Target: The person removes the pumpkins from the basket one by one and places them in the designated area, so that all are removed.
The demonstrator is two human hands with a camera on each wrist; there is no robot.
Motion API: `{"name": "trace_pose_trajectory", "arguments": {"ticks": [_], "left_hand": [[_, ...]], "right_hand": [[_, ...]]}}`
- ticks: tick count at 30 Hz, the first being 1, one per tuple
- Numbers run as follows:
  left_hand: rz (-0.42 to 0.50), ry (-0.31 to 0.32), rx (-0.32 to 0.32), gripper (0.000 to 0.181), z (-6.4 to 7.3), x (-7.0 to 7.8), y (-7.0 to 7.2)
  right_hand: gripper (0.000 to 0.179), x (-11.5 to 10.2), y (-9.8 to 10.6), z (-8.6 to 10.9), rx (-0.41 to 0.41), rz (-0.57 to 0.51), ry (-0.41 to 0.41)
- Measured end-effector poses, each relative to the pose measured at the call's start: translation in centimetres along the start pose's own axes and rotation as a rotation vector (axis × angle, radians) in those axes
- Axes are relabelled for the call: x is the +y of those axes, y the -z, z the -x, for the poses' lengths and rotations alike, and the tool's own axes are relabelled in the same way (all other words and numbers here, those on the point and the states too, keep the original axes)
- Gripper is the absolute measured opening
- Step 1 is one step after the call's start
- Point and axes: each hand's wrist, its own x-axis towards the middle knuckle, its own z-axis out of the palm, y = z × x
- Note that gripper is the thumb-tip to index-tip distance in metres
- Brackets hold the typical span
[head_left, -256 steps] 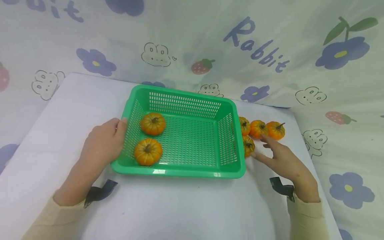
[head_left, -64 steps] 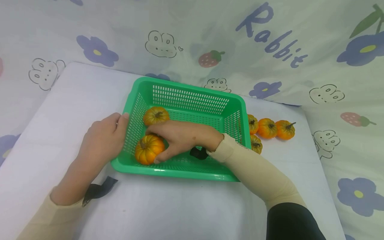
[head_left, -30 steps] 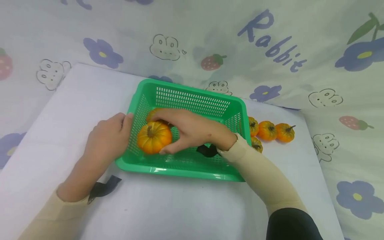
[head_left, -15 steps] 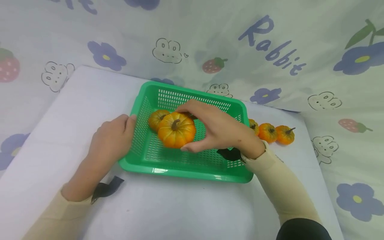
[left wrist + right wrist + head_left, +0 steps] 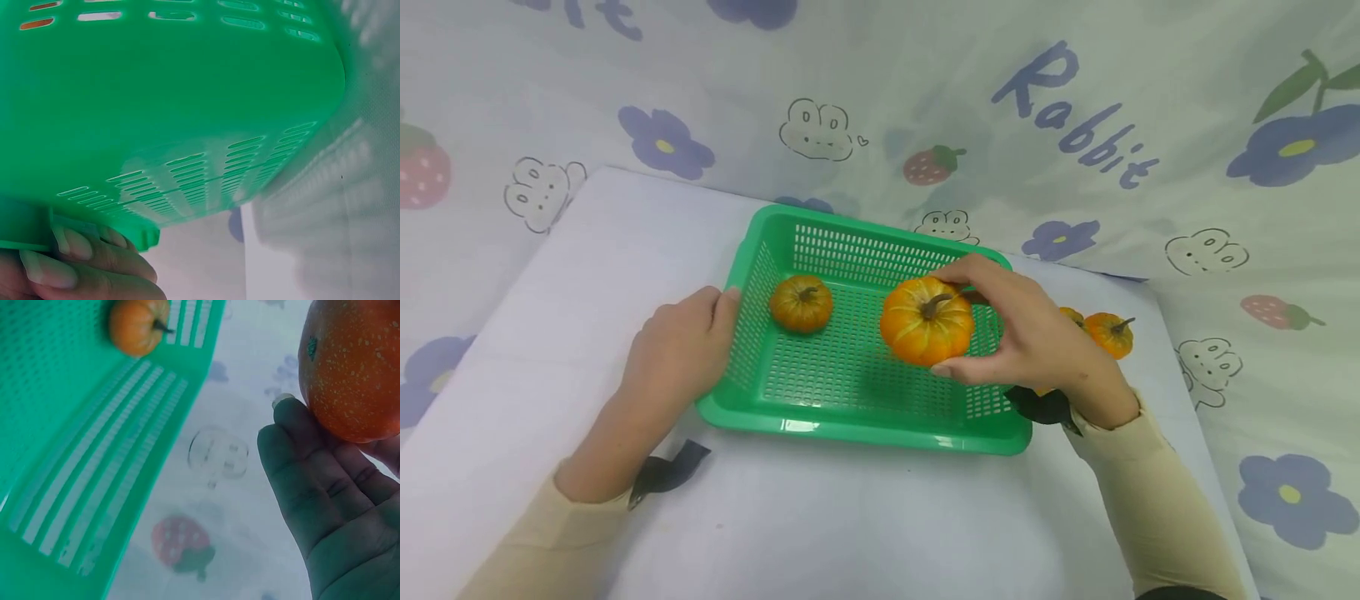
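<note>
Raised over the green plastic basket (image 5: 865,439) is a small orange pumpkin (image 5: 925,321), pinched between the thumb and fingers of my right hand (image 5: 1037,342). In the right wrist view the underside of this pumpkin (image 5: 353,369) shows, with fingers against it. My left hand (image 5: 681,346) grips the basket's left rim; its fingertips (image 5: 78,244) curl beneath the edge in the left wrist view. One other pumpkin (image 5: 801,304) sits inside, toward the back left corner.
To the right of the basket, more small pumpkins (image 5: 1108,333) rest on the white tabletop (image 5: 850,525), partly hidden behind my right hand. A printed cloth (image 5: 737,83) hangs behind the table.
My right hand has taken the front pumpkin from the basket's left side, lifted it and carried it rightward. My left hand keeps holding the rim.
</note>
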Motion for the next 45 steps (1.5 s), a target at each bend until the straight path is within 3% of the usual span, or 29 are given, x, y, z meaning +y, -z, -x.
{"name": "trace_pose_trajectory", "arguments": {"ticks": [12, 19, 24, 30, 35, 45], "left_hand": [[-0.003, -0.001, -0.008, 0.060, -0.3, 0.2, -0.2], [-0.003, 0.003, -0.009, 0.061, -0.3, 0.2, 0.0], [-0.001, 0.003, -0.002, 0.061, -0.3, 0.1, 0.0], [-0.004, -0.010, 0.013, 0.062, -0.4, 0.0, -0.2], [-0.005, -0.008, 0.017, 0.062, -0.4, -0.1, -0.2], [-0.007, 0.004, 0.013, 0.063, -0.2, -0.1, -0.3]], "right_hand": [[0.078, 2.8, 1.7, 7.3, 0.209, 0.015, -0.243], [0.078, 3.5, 1.8, 11.4, 0.321, 0.052, -0.300], [0.072, 4.1, 1.5, 13.4, 0.383, 0.075, -0.337], [0.065, 4.3, 1.1, 15.6, 0.431, 0.084, -0.469], [0.061, 4.5, 0.9, 17.1, 0.474, 0.064, -0.531], [0.076, 5.3, 0.2, 19.5, 0.510, 0.103, -0.691]]}}
